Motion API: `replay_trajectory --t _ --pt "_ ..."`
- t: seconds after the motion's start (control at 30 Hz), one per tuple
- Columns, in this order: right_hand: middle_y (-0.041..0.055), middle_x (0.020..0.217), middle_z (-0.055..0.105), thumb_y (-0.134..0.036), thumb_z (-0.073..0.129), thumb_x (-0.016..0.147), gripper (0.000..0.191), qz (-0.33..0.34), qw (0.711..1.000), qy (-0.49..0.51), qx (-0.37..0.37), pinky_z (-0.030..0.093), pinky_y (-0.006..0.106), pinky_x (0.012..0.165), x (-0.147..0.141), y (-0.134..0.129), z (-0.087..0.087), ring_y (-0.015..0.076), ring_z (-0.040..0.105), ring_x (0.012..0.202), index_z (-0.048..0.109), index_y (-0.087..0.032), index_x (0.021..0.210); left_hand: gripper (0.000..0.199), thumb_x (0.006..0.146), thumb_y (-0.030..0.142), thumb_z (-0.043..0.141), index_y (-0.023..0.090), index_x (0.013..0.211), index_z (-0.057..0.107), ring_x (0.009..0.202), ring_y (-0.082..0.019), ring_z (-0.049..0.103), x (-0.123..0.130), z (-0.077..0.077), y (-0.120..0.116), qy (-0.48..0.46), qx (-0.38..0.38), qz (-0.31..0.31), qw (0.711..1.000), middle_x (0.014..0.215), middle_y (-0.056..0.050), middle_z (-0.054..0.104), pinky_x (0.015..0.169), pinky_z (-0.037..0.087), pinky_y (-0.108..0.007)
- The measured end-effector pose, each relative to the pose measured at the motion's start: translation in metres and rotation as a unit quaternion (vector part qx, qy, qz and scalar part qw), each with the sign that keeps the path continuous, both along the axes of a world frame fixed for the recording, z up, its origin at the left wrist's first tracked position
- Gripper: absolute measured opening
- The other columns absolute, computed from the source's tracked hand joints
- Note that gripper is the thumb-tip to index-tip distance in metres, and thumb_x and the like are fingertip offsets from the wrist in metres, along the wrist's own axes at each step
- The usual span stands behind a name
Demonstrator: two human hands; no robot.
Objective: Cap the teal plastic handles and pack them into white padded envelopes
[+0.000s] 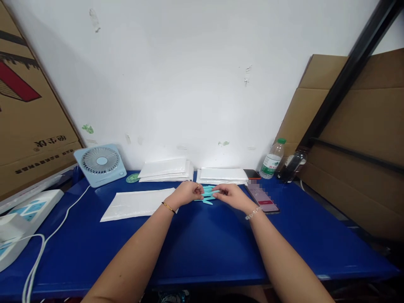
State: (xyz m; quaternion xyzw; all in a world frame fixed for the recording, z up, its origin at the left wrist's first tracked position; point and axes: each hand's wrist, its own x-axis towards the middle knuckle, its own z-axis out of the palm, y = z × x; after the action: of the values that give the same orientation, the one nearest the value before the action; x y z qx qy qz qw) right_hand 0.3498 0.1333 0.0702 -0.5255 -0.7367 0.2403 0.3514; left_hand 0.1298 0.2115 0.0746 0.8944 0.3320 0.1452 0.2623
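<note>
Small packing workspace: a blue desk [202, 252] against a scuffed white wall [189, 84], stacked white mailers [166, 168] at centre, large cardboard boxes [31, 109] at both sides, a power strip [31, 210] lower left.

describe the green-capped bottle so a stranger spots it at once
On the blue table, follow the white wall to the right, near the cardboard. There stands a clear bottle with a green-and-white label. Its bright green cap sets it apart from the dark bottle just right of it.
</note>
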Motion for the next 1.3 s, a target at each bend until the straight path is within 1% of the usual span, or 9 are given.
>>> replay_trajectory --t 0.13,0.3,0.5,0.67,0.83,0.9,1.0,1.13,1.3 --pt "0.0006 0.062 0.063 -0.039 0.057 0.081 0.026 -0.010 1.000 0.023 -0.005 0.037 0.021 0.049 -0.002 0.003 -0.004 0.0114 0.052 0.053 0.069 -0.017 0.083 0.020 0.075 0.037 0.059 0.019 0.082 0.066 0.064 -0.013 0.057 0.009 0.000 -0.003 -0.039 0.007 0.019 0.999 0.071 0.001 0.065 0.057 0.036 -0.021" --pt "0.0031 0.062 0.065 -0.045 0.058 0.079 0.032 -0.019 0.998 0.056 -0.027 0.043 0.022 0.052 0.013 0.010 -0.009 0.0131 0.057 0.055 0.069 -0.016 0.072 0.019 0.076 0.037 0.059 0.021 0.081 0.067 0.070 -0.014 0.058 0.002 0.007 0.001 -0.029 0.083 0.070 0.994 0.076 0.000 0.067 0.058 0.035 -0.022" --pt "0.0047 0.072 0.068 -0.045 0.067 0.071 0.039 -0.021 0.990 0.139 -0.031 0.048 0.026 0.058 0.010 0.012 -0.011 0.0152 0.061 0.062 0.069 -0.016 0.096 0.017 0.075 0.036 0.059 0.021 0.079 0.066 0.069 -0.015 0.057 -0.003 0.004 0.005 -0.016 0.074 0.081 0.994 0.076 0.000 0.067 0.056 0.033 -0.022" --pt "0.0029 0.065 0.064 -0.043 0.065 0.072 0.027 -0.035 0.986 0.160 -0.014 0.046 0.026 0.056 0.009 0.011 -0.007 0.0138 0.057 0.057 0.068 -0.016 0.076 0.020 0.074 0.038 0.059 0.019 0.078 0.065 0.064 -0.014 0.055 -0.004 -0.001 0.008 -0.042 0.024 0.062 0.997 0.070 0.000 0.063 0.055 0.034 -0.023" --pt "0.0002 0.062 0.059 -0.037 0.067 0.069 0.023 -0.094 0.954 0.285 0.009 0.043 0.023 0.053 0.029 0.010 0.002 0.0112 0.052 0.055 0.065 -0.016 0.079 0.025 0.074 0.041 0.058 0.016 0.078 0.057 0.060 -0.013 0.054 -0.021 -0.006 0.009 -0.126 -0.107 0.075 0.983 0.063 0.002 0.056 0.057 0.038 -0.023" --pt "-0.0002 0.062 0.058 -0.034 0.069 0.068 0.023 -0.088 0.936 0.341 -0.007 0.042 0.023 0.053 0.030 0.011 0.002 0.0102 0.051 0.055 0.067 -0.016 0.082 0.029 0.074 0.044 0.057 0.016 0.080 0.054 0.057 -0.011 0.052 -0.026 -0.009 0.007 -0.156 -0.161 0.065 0.972 0.065 0.003 0.053 0.058 0.039 -0.023" --pt "0.0018 0.067 0.062 -0.035 0.072 0.067 0.027 -0.065 0.921 0.379 -0.052 0.045 0.024 0.057 0.022 0.013 -0.003 0.0106 0.055 0.058 0.070 -0.015 0.086 0.034 0.076 0.049 0.054 0.016 0.085 0.053 0.053 -0.008 0.045 -0.028 -0.012 0.004 -0.172 -0.192 0.073 0.963 0.069 0.003 0.054 0.055 0.036 -0.022" --pt "0.0034 0.069 0.066 -0.043 0.074 0.066 0.032 -0.050 0.919 0.380 -0.089 0.048 0.026 0.057 0.011 0.016 -0.011 0.0123 0.059 0.057 0.068 -0.015 0.081 0.035 0.079 0.049 0.051 0.016 0.088 0.056 0.056 -0.009 0.043 -0.026 -0.015 0.001 -0.158 -0.164 0.078 0.971 0.070 0.002 0.056 0.054 0.034 -0.021" --pt "0.0013 0.063 0.064 -0.047 0.069 0.071 0.032 -0.072 0.923 0.375 -0.049 0.044 0.023 0.048 0.003 0.017 -0.013 0.0102 0.056 0.048 0.062 -0.016 0.076 0.033 0.081 0.048 0.049 0.017 0.088 0.058 0.065 -0.013 0.049 -0.025 -0.019 0.001 -0.129 -0.090 0.068 0.985 0.071 0.001 0.057 0.059 0.036 -0.022"
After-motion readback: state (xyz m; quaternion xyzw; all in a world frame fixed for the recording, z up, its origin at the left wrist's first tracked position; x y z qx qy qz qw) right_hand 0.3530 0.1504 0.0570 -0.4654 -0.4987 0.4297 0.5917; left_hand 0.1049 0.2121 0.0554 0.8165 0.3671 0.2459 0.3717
